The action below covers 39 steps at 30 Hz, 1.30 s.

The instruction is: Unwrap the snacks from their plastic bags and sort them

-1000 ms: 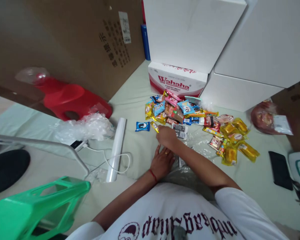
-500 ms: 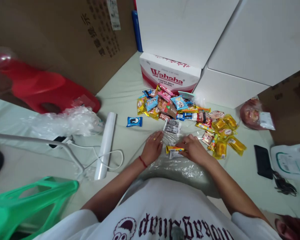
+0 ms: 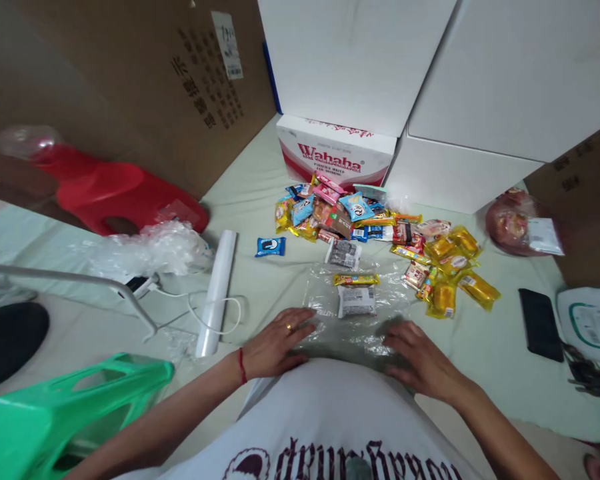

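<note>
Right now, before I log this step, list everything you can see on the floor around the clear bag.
clear plastic bag: one, transparent, flat in front of the person
yellow snack bar: one, on the bag
grey-white packet: one, on the bag, just below the bar
snack pile: many packets, mixed colours, beyond the bag
blue packet: one, apart, left of the pile
Wahaha carton: one, red and white, behind the pile
white boxes: several, at the back
plastic roll: one, white, left of the bag
red stool: one, far left
green stool: one, near left
phone: one, black, right
left hand: flat on the bag's near left edge
right hand: flat on its near right edge
</note>
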### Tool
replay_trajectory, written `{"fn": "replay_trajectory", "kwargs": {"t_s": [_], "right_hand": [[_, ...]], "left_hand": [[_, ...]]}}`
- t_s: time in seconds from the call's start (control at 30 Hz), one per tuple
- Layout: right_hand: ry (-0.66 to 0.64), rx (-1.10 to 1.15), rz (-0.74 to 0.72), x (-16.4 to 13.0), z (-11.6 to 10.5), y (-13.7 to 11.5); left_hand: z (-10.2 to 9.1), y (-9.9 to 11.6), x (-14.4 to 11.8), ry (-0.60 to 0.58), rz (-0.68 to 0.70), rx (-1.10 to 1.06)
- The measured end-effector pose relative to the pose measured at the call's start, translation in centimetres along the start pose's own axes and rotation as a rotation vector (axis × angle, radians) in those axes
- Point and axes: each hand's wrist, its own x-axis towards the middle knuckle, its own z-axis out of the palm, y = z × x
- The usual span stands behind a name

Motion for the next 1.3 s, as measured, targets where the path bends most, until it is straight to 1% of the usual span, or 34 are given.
{"fn": "replay_trajectory", "kwargs": {"t_s": [0.1, 0.17, 0.23, 0.3, 0.4, 0.47, 0.5, 0.53, 0.6, 0.67, 0.73, 0.77, 0.8, 0.87, 0.93, 0.97, 1.03, 1.07, 1.1, 1.17, 1.23, 1.3], "right_hand": [[0.078, 0.002, 0.041, -1.6, 2.6, 0.3], [0.105, 0.056, 0.08, -1.5, 2.9, 0.5], [0.086, 0.126, 0.117, -0.7, 1.9, 0.8], [0.083, 0.175, 0.155, 0.5, 0.2, 1.3], [0.131, 0.186, 0.223, 2.8, -2.3, 3.1], [0.131, 0.151, 0.281, 4.7, -3.4, 4.8], [0.103, 0.103, 0.312, 5.6, -3.8, 5.6], [0.068, 0.037, 0.342, 6.6, -4.1, 6.3], [0.02, -0.111, 0.379, 8.7, -4.8, 7.3], [0.057, -0.22, 0.385, 11.1, -5.3, 7.7], [0.137, -0.253, 0.365, 13.6, -5.7, 7.6], [0.147, -0.257, 0.361, 14.9, -5.7, 7.4], [0.127, -0.247, 0.371, 16.1, -5.6, 7.2], [0.018, -0.172, 0.437, 18.2, -5.1, 6.9], [-0.088, -0.071, 0.505, 19.6, -4.6, 6.7], [-0.117, -0.03, 0.516, 20.0, -4.5, 6.5], [-0.138, 0.021, 0.494, 20.1, -4.5, 6.0], [-0.145, 0.034, 0.463, 20.0, -4.7, 5.6], [-0.145, 0.04, 0.421, 19.7, -4.9, 5.1], [-0.134, -0.002, 0.288, 18.9, -5.3, 3.8], [-0.15, -0.136, 0.127, 17.8, -5.2, 2.0], [-0.202, -0.275, 0.031, 16.3, -4.2, 0.3]], "left_hand": [[0.6, -1.1, 0.2, -0.038, -0.028, -0.052], [0.4, -1.7, 0.9, -0.03, -0.058, -0.14], [-0.5, -2.2, 2.1, -0.012, -0.087, -0.225], [-1.7, -2.8, 3.7, 0.027, -0.12, -0.26], [-3.0, -4.1, 7.1, 0.105, -0.196, -0.199], [-2.8, -5.1, 9.6, 0.111, -0.309, -0.088], [-2.4, -5.6, 10.8, 0.104, -0.394, -0.017], [-1.9, -5.9, 11.8, 0.095, -0.475, 0.048], [-0.7, -6.3, 13.2, 0.098, -0.585, 0.127], [0.4, -6.4, 13.8, 0.117, -0.63, 0.153], [1.2, -6.2, 13.8, 0.133, -0.663, 0.168], [1.4, -6.1, 13.7, 0.138, -0.675, 0.174], [1.5, -5.9, 13.5, 0.143, -0.688, 0.176], [1.6, -5.6, 13.1, 0.178, -0.711, 0.161], [1.7, -5.2, 12.9, 0.268, -0.723, 0.116], [1.7, -5.0, 12.7, 0.324, -0.723, 0.09], [1.8, -4.6, 12.6, 0.399, -0.721, 0.048], [1.8, -4.4, 12.6, 0.401, -0.726, 0.035], [1.9, -4.3, 12.7, 0.381, -0.738, 0.023], [2.1, -4.1, 12.9, 0.319, -0.78, -0.003], [2.3, -4.1, 13.2, 0.278, -0.83, -0.028], [2.4, -4.3, 13.4, 0.248, -0.85, -0.055]]}}
